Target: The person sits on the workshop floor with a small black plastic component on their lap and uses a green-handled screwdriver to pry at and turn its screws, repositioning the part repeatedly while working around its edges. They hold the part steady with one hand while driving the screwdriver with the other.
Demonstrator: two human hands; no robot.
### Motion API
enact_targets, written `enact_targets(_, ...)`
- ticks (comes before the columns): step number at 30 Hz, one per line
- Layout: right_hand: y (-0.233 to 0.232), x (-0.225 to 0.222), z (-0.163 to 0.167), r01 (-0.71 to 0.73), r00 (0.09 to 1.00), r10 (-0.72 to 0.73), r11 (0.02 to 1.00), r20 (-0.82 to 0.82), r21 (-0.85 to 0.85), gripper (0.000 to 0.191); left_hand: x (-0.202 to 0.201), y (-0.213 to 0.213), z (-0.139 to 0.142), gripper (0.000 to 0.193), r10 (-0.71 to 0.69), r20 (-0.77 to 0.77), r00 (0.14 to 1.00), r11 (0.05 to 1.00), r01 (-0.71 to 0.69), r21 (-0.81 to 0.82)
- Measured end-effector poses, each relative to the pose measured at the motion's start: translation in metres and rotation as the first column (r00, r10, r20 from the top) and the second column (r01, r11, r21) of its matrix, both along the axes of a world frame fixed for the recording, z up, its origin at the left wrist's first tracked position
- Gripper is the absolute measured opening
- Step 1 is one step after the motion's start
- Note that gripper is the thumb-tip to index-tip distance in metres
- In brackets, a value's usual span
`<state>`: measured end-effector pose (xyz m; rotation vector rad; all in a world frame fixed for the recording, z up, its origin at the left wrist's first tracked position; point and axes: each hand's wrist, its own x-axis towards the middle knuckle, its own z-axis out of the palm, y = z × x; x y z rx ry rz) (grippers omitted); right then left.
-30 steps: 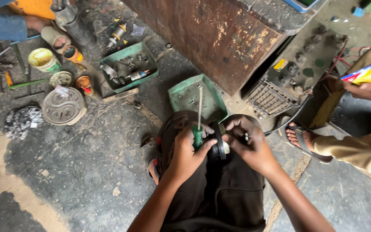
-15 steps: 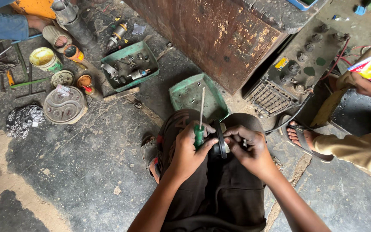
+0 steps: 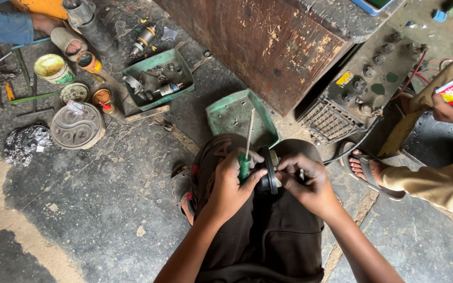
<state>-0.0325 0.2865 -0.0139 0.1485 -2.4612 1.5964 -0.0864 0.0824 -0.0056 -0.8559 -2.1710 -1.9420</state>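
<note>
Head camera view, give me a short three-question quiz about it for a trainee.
1. True or false: the left hand grips a green-handled screwdriver with its shaft pointing away from the person.
2. What lies just beyond the knees? A) green tray B) blue bucket C) red toolbox
3. What does the right hand hold against the screwdriver?

Key: 1 true. 2 A. 3 a round black part.

Grimy concrete floor (image 3: 95,204) with two green plastic trays (image 3: 155,78), round metal cover (image 3: 77,126), yellow paint tin (image 3: 53,68)
</note>
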Motion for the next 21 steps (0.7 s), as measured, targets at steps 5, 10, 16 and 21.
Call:
enact_targets(5, -0.002, -0.0025, -0.0001, -0.023, 0.995, 0.025, 0.999, -0.101, 0.027, 0.013, 0.0004, -0.0014, 0.0022, 0.024, 0.015, 0.045, 0.999, 1.0, -0.015, -0.016)
enact_targets(10, -0.0001, -0.0007, 0.0025, -0.023, 0.996, 0.016, 0.997, 0.093, 0.076, 0.016, 0.0006, -0.0016, 0.0037, 0.025, 0.0, 0.024, 1.0, 1.0, 0.0, -0.006)
enact_targets(16, -0.0029, -0.0029, 0.002, 0.008, 0.996, -0.001, 0.997, -0.089, 0.076, 0.013, 0.0009, -0.0011, 0.0027, 0.024, 0.013, 0.045, 0.999, 1.0, -0.013, -0.017)
enact_targets(21, 0.0021, -0.0021, 0.0068, -0.072, 0.997, 0.074, 0.995, -0.023, 0.065, 0.018, 0.0014, -0.0013, 0.0022, 0.025, 0.004, 0.035, 0.999, 1.0, -0.004, -0.003)
